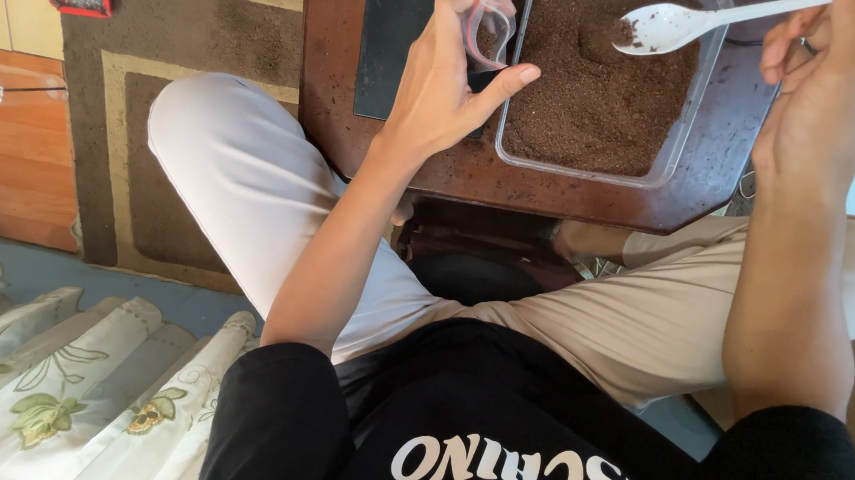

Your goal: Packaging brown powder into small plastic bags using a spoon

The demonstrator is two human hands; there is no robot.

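My left hand [441, 79] holds a small clear plastic zip bag [489, 35] open at the near left edge of a clear plastic tub [681, 137]. The tub is filled with dark brown powder [592, 88]. My right hand [822, 72] grips the handle of a white plastic spoon [668, 26]. The spoon's bowl hovers over the powder near the tub's far side, with a few brown grains stuck to it. The tub sits on a dark reddish wooden table [332, 96].
A black mat [393, 32] lies on the table under the tub's left side. My knees in light trousers [243, 183] flank the table's near edge. A brown rug [138, 110] covers the floor at left. A floral cushion [67, 395] lies at lower left.
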